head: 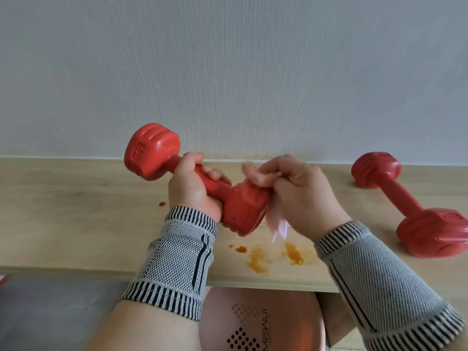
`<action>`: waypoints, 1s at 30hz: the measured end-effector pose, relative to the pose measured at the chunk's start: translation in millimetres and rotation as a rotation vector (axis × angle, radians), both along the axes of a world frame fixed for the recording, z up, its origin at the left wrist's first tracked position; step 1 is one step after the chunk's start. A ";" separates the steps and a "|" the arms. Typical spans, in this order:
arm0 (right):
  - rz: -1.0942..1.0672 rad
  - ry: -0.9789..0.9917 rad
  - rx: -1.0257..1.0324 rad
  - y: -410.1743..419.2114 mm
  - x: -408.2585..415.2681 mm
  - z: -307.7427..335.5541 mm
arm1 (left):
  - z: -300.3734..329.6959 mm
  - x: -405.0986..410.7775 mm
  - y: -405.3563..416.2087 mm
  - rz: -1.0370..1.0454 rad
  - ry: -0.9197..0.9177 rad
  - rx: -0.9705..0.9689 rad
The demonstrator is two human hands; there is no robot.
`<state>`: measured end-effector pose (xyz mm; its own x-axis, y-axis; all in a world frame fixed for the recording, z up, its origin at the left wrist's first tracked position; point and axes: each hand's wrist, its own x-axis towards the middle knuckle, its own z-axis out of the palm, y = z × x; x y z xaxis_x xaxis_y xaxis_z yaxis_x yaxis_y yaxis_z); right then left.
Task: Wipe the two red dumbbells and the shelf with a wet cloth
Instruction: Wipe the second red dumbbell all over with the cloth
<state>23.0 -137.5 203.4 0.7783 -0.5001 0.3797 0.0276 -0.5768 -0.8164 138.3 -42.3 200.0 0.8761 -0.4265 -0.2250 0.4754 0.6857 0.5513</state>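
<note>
Head view: left hand [195, 191] grips glossy red dumbbell [202, 179] above stained shelf [76, 211]; right hand [304, 196] pinches pink cloth [278, 225] on its head.

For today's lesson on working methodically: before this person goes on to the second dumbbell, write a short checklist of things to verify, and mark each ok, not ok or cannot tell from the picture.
1. Held dumbbell gripped firmly by its handle in the left hand: ok.
2. Cloth in the right hand, against the dumbbell's near head: ok.
3. Near head wiped clean all round: cannot tell, the cloth and hand cover part of it.
4. Second dumbbell lying steady on the shelf, within view: ok.
5. Shelf free of stains: not ok, orange stains remain near the front edge.
6. Cloth wet enough: cannot tell.
</note>
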 end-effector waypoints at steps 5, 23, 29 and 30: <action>-0.027 0.068 0.100 -7.0 0.6 -10.1 | 3.2 -3.0 1.4 -0.048 -0.038 -0.004; -0.032 -0.020 0.413 -6.6 -1.5 -10.6 | 5.4 -1.0 0.6 0.002 -0.121 0.135; -0.013 -0.103 -0.030 9.9 -5.7 -4.6 | 1.1 -6.0 -3.6 0.108 -0.255 0.261; 0.009 -0.113 -0.096 13.6 -6.3 -3.0 | 1.3 -5.1 -3.0 0.117 -0.238 0.264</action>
